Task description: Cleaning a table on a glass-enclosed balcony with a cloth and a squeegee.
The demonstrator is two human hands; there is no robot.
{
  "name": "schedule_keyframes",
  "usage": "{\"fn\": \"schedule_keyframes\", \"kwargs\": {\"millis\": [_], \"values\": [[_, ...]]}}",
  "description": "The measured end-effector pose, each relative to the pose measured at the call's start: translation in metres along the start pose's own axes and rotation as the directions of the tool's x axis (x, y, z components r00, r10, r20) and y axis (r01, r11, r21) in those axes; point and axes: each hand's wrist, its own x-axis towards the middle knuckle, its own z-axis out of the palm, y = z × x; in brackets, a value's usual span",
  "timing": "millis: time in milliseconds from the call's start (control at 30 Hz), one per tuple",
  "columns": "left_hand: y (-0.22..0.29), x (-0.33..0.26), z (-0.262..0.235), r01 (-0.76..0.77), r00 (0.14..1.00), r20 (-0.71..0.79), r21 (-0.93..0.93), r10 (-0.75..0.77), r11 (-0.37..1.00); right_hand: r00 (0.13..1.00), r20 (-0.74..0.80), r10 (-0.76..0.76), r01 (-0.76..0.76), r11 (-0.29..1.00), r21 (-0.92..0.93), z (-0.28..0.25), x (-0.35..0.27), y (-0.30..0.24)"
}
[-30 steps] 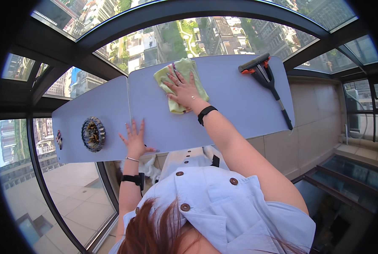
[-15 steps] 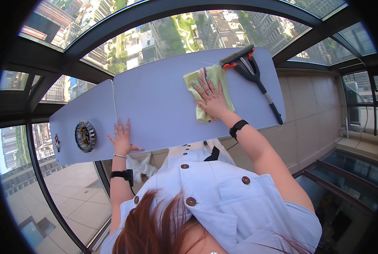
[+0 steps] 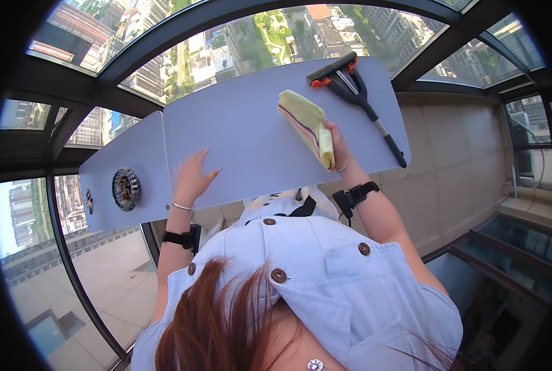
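Observation:
My right hand point(image 3: 338, 146) grips one edge of a folded yellow-green cloth point(image 3: 307, 125) with dark and pink stripes, holding it tilted above the white table point(image 3: 232, 130). Over the table's left part, my left hand point(image 3: 194, 177) is raised with its fingers apart and nothing in it; its fingertips are slightly blurred. A sponge mop head with a dark handle and orange clips point(image 3: 356, 99) lies on the right part of the table, just beyond the cloth.
A round dish with a patterned rim point(image 3: 126, 188) stands on the table's left section, past a seam. A small object point(image 3: 89, 201) lies at the far left end. Windows with dark frames point(image 3: 133, 59) border the table's far side, and a tiled wall point(image 3: 437, 142) is at the right.
My right hand has gone from lying flat on the spread cloth to gripping it and lifting it off the table. My left hand has risen from the tabletop.

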Motion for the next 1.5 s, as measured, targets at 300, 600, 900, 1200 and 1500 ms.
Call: {"fn": "schedule_keyframes", "kwargs": {"millis": [300, 600, 900, 1200, 1500], "values": [[0.111, 0.032, -0.027, -0.189, 0.916, 0.061, -0.808, 0.398, 0.558, 0.908, 0.333, -0.254, -0.041, 0.738, 0.673, 0.047, -0.027, -0.033], [0.137, 0.034, -0.014, 0.229, 0.891, 0.221, -0.973, 0.396, 0.028, 0.862, -0.064, -0.502, 0.468, 0.839, -0.280, 0.005, -0.030, -0.035], [0.057, -0.017, -0.009, 0.131, 0.991, 0.132, -0.991, 0.018, 0.028, 0.397, -0.034, -0.917, -0.506, -0.188, -0.842, -0.108, -0.055, -0.068], [0.018, -0.052, -0.018, 0.039, 0.969, 0.041, -0.999, -0.243, -0.014, 0.629, -0.315, -0.711, -0.344, 0.109, -0.933, -0.109, -0.045, -0.064], [-0.013, -0.059, -0.006, 0.039, 0.965, 0.059, -0.996, -0.255, -0.084, 0.808, -0.267, -0.526, 0.178, 0.648, -0.740, 0.015, -0.071, -0.052]]}}
